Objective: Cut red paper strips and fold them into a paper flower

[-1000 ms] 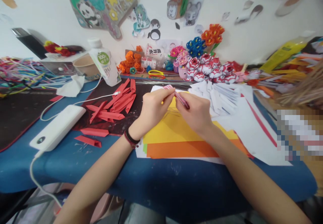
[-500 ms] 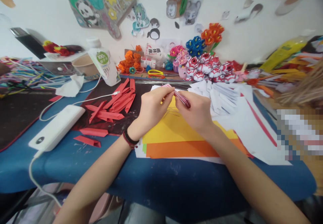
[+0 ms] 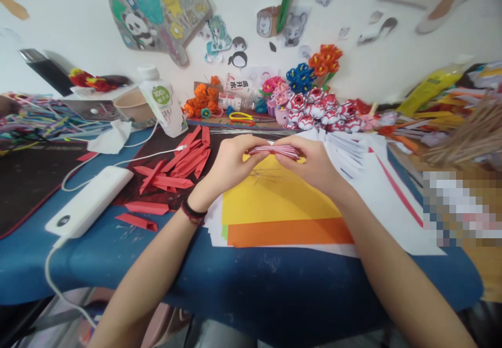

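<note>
Between both hands is a stack of folded red and white paper, its layered edges facing me. My left hand pinches the left end, thumb below and fingers on top. The other end is gripped the same way by my right hand. Fingers cover part of the stack. Beneath the hands lies a yellow paper sheet with a few thin wires on it, over an orange sheet. Folded red paper pieces are heaped left of my left hand; folded white paper pieces lie beyond my right.
A white power bank with cables and a white bottle stand on the left. Along the back are red-white paper flowers, yellow-handled scissors and orange flowers. A yellow bottle leans at right.
The folded paper has turned from slanting to nearly level, with its layered edge now showing. Both hands have shifted to hold its two ends. The camera view has moved slightly.
</note>
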`<action>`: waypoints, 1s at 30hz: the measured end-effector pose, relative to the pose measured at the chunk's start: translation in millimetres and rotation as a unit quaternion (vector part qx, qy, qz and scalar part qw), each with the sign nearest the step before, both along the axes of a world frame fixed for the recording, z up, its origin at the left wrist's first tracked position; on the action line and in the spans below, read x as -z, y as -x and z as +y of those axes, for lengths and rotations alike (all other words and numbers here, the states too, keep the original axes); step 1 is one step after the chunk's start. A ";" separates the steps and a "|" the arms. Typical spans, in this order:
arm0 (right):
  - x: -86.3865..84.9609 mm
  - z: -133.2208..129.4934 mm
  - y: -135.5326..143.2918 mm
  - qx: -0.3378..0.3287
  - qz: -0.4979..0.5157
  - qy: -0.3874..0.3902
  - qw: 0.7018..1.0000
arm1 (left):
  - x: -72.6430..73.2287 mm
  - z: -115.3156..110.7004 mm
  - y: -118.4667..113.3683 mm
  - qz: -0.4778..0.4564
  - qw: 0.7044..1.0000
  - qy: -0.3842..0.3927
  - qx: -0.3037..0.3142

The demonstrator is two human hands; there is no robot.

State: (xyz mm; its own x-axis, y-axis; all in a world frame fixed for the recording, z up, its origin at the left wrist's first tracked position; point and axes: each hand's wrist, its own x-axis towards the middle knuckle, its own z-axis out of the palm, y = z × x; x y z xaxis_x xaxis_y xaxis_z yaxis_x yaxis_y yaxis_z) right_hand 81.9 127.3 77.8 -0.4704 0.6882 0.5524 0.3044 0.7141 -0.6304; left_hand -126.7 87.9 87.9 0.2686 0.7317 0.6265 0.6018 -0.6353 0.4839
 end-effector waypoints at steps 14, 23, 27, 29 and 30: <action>10.2 9.6 -8.6 0.043 -0.029 -0.195 0.979 | 6.2 3.9 1.7 -0.056 0.998 0.012 -0.010; 6.3 3.8 1.5 0.016 -0.013 -0.090 0.996 | 9.1 3.6 -0.3 -0.045 0.999 -0.003 -0.011; 6.0 1.3 4.0 0.016 -0.009 -0.078 0.997 | 9.5 2.2 -2.3 0.008 0.999 -0.032 0.004; 5.5 0.3 4.2 0.015 0.001 -0.062 0.998 | 9.7 1.5 -3.0 0.023 0.999 -0.049 0.001; 5.0 -0.2 4.3 0.013 0.009 -0.053 0.998 | 9.8 1.4 -3.2 0.025 0.998 -0.059 0.000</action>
State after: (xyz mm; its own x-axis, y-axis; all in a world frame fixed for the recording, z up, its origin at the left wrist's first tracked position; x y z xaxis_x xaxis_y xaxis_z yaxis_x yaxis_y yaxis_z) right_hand 77.7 127.1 72.8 -0.4427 0.6376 0.6305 0.3141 0.7689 -0.5570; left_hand -123.5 89.3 78.1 0.3017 0.6539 0.6938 0.6229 -0.6861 0.3758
